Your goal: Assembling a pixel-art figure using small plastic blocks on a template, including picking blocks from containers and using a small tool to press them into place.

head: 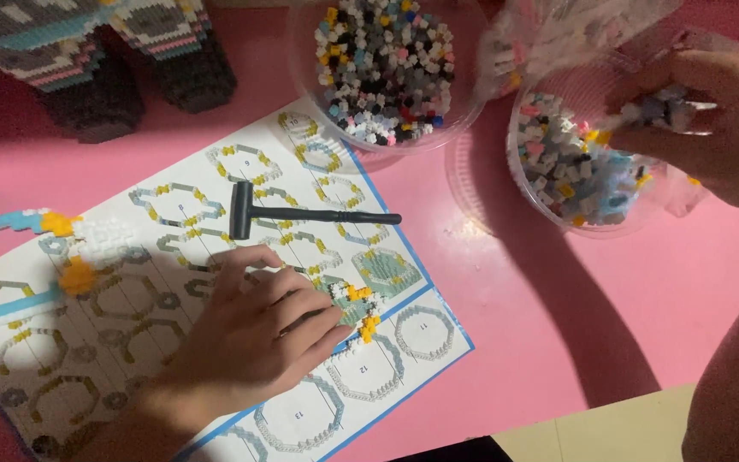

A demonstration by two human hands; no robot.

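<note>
Fingers (643, 115) over bowl (523, 171) rim

Your left hand (254, 329) is lying flat on the instruction sheet (421, 338), fingertips touching a small white, yellow and green block assembly (359, 310). A black mallet (301, 214) is lying on the sheet just above that hand. Your right hand (712, 120) is pinching several grey blocks (660, 107) over the right-hand clear bowl (575, 171) of mixed blocks. A second clear bowl (387, 68) is standing beside it on the pink counter (506, 282).
</note>
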